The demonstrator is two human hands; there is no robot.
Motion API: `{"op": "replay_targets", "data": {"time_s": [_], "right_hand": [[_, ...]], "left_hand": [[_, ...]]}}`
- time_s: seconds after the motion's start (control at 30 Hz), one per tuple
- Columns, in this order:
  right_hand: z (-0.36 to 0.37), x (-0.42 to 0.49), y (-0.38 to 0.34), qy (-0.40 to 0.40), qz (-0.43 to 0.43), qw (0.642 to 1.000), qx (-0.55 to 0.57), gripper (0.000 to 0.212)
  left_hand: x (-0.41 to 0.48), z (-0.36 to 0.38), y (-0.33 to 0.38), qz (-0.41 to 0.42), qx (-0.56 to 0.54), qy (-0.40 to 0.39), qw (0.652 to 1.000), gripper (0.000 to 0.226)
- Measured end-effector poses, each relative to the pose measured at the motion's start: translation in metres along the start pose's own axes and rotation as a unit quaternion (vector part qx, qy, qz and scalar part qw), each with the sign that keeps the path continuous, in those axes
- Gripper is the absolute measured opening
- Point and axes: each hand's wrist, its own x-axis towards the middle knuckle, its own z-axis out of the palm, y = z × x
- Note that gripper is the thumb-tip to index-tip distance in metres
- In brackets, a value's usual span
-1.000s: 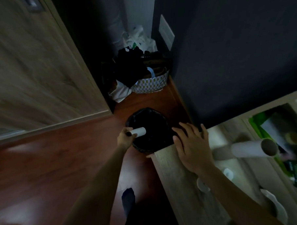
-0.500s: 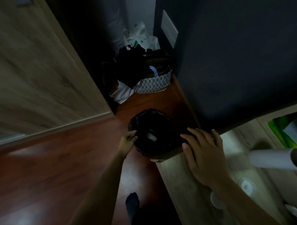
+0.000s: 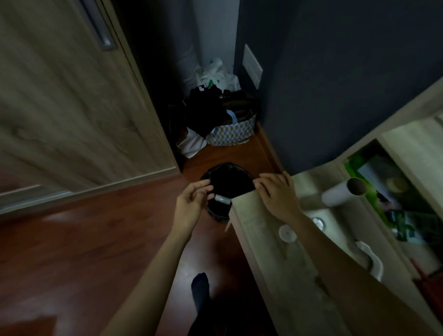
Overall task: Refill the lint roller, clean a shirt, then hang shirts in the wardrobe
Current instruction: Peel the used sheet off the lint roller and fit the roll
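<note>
The left hand [image 3: 190,204] is hovering at the nine o'clock edge of the black-lined bin [image 3: 227,178], its fingers loosely curled and holding nothing. A small white tube [image 3: 222,199] is lying inside the bin, just beside those fingertips, toward the bin's six o'clock side. The right hand [image 3: 277,197] is resting flat with spread fingers on the corner of the pale wooden bench [image 3: 275,259], at the bin's three o'clock. Farther along the bench, at the right hand's three o'clock, a white roll [image 3: 337,197] with an open cardboard core is lying on its side, well apart from both hands. At its five o'clock a curved white piece [image 3: 370,257] is lying on the bench; what it is cannot be told. A green package [image 3: 360,163] is sitting in the open compartment beyond the roll. At the bin's twelve o'clock a patterned basket [image 3: 232,134] with dark clothes is standing on the reddish floor [image 3: 85,238], beside the wooden wardrobe door [image 3: 66,97]. A foot in a dark sock [image 3: 200,285] is standing at the bin's six o'clock.
</note>
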Motion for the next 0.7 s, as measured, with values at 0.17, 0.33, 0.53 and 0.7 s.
{"op": "replay_targets", "data": {"time_s": [0.17,0.33,0.53,0.7], "right_hand": [[-0.051,-0.049,-0.006,0.143,-0.013,0.971,0.189,0.030],[-0.102,-0.090,0.026,0.334,-0.007,0.942,0.013,0.028],[-0.116,-0.097,0.058,0.102,0.139,0.984,-0.036,0.059],[-0.115,-0.096,0.065,0.095,0.109,0.989,-0.020,0.041]], "left_hand": [[-0.045,0.034,0.027,0.061,0.070,-0.073,0.993,0.027],[-0.069,0.077,0.024,0.111,0.186,-0.153,0.964,0.029],[-0.075,0.113,-0.009,0.199,0.414,-0.216,0.862,0.056],[-0.073,0.124,-0.023,0.258,0.557,-0.233,0.754,0.065]]}}
